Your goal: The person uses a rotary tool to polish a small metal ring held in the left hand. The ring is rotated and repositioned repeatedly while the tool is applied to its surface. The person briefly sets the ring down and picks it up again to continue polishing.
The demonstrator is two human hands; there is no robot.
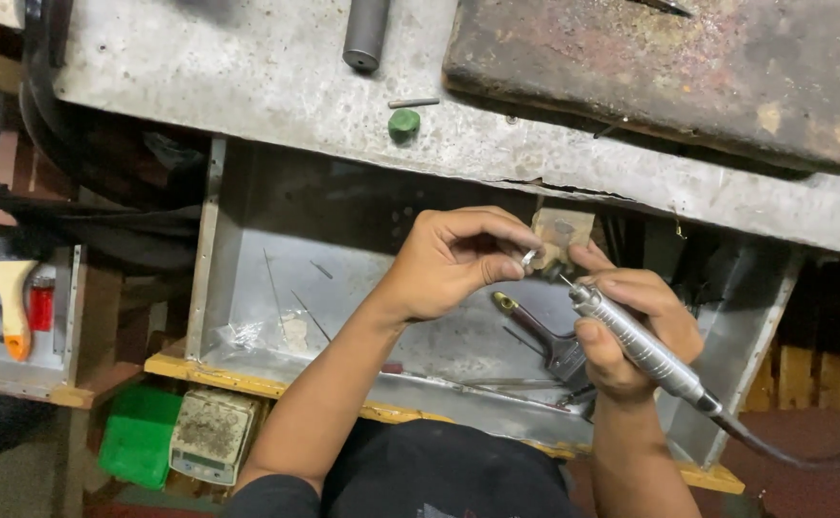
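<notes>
My left hand (444, 264) pinches a small shiny metal piece (529, 257) between thumb and fingers, held against a small wooden peg (562, 233) jutting from the bench edge. My right hand (631, 331) grips a silver rotary handpiece (636, 343) like a pen. Its thin bit (562, 279) points up-left at the metal piece. A black cable (794, 453) runs off the handpiece to the right. Both hands hover over a metal-lined open drawer (247, 317).
A dark brush (545, 336) and thin wires lie in the drawer. On the scuffed benchtop (247, 67) are a green cap (404, 123), a small rod (413, 102), a grey cylinder (366, 34) and a rusty slab (669, 67). A scale (212, 434) and green box (139, 432) sit below left.
</notes>
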